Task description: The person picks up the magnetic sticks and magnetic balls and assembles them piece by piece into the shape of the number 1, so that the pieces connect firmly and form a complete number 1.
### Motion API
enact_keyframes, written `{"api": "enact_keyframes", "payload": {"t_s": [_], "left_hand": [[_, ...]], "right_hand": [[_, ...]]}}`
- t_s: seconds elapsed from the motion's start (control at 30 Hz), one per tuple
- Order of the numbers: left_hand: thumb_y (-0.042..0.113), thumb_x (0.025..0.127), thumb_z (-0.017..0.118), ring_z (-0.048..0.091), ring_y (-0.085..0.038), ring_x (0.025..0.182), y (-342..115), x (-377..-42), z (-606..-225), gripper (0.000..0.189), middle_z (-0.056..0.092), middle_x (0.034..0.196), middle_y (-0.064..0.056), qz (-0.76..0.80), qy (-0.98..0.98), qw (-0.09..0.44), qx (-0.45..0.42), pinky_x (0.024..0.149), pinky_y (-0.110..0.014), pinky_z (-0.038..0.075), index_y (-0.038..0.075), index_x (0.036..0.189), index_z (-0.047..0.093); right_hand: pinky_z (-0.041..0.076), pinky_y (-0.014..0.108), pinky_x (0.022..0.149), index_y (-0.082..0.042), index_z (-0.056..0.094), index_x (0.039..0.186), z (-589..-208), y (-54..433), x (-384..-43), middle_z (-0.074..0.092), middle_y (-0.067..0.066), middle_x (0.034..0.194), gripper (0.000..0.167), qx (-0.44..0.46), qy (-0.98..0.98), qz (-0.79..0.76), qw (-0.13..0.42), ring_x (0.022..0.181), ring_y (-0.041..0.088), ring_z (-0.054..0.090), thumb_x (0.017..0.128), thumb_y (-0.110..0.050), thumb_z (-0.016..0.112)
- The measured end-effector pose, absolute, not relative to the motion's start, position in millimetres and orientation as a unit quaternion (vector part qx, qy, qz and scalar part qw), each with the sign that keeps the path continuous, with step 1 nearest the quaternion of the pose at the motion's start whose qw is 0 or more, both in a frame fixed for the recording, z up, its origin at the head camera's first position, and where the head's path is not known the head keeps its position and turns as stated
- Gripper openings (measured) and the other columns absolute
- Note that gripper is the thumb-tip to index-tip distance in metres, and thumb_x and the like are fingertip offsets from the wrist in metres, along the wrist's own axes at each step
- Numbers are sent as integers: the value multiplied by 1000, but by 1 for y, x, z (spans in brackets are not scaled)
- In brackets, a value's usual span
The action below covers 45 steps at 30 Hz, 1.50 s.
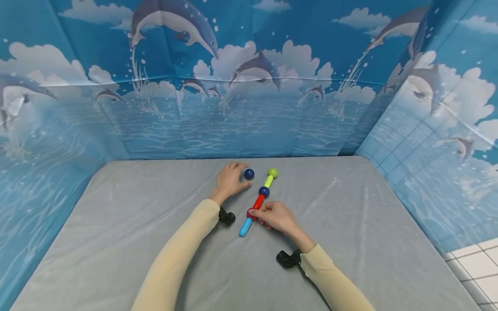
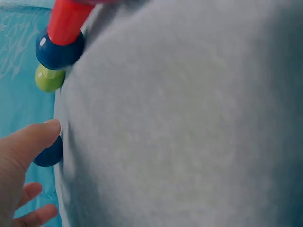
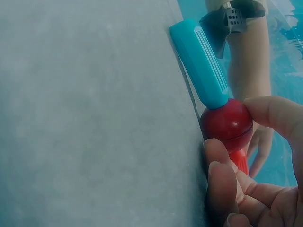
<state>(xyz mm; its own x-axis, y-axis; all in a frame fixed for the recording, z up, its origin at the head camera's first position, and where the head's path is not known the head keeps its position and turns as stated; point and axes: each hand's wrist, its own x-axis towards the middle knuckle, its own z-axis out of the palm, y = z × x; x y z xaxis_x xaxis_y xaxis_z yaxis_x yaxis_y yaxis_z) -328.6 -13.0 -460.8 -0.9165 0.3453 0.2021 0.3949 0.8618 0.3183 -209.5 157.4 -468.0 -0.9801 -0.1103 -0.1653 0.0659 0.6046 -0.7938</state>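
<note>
A chain of toy balls and rods lies on the grey surface. From the far end it runs green ball point(image 1: 272, 172), lime rod point(image 1: 269, 182), dark blue ball point(image 1: 264, 191), red rod point(image 1: 258, 202), dark red ball point(image 3: 228, 124) and light blue rod point(image 3: 199, 64). My right hand point(image 1: 277, 216) pinches the dark red ball between thumb and fingers. Left of the chain's far part is a loose dark blue ball point(image 1: 249, 174). My left hand point(image 1: 230, 179) is beside it, thumb and fingers apart around its left side. In the left wrist view the thumb partly hides that ball.
A grey cloth point(image 1: 128, 224) covers the tabletop. Blue curtains with dolphins point(image 1: 241, 121) hang behind and at both sides. Black wrist devices point(image 1: 288, 259) are strapped to both forearms. White tiles point(image 1: 478, 268) show at the lower right.
</note>
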Motion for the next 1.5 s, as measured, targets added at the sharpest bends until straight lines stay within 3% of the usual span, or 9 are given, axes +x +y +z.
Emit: {"api": "enact_keyframes", "payload": {"t_s": [0.2, 0.47, 0.73, 1.5], "left_hand": [[43, 82, 72, 47, -29, 116, -14, -332, -466, 58, 51, 129, -8, -175, -960, 61, -208, 98, -47, 34, 24, 134, 53], [45, 82, 71, 53, -26, 107, -9, -338, -468, 54, 57, 116, -7, -164, -963, 69, -201, 94, -44, 38, 21, 129, 57], [47, 84, 69, 53, -26, 109, -2, -340, -463, 49, 59, 120, -8, -162, -967, 63, -186, 95, -43, 39, 19, 124, 61], [41, 85, 70, 59, -21, 93, -5, -336, -466, 40, 65, 103, -5, -194, -961, 70, -187, 81, -38, 46, 19, 117, 63]], "right_hand": [[35, 27, 43, -11, 63, 66, -468, 157, -209, 60, 0, 58, 41, -8, 890, -445, 101, 43, 16, 52, 81, -47, 71], [37, 27, 44, -11, 63, 67, -466, 156, -209, 60, 0, 58, 39, -9, 889, -446, 101, 43, 16, 52, 81, -46, 71], [37, 26, 44, -10, 63, 69, -465, 156, -209, 60, 0, 58, 38, -8, 888, -449, 101, 43, 15, 51, 82, -46, 71], [36, 26, 43, -10, 62, 67, -468, 156, -210, 60, 0, 58, 41, -4, 888, -449, 103, 42, 15, 51, 81, -47, 71]]}}
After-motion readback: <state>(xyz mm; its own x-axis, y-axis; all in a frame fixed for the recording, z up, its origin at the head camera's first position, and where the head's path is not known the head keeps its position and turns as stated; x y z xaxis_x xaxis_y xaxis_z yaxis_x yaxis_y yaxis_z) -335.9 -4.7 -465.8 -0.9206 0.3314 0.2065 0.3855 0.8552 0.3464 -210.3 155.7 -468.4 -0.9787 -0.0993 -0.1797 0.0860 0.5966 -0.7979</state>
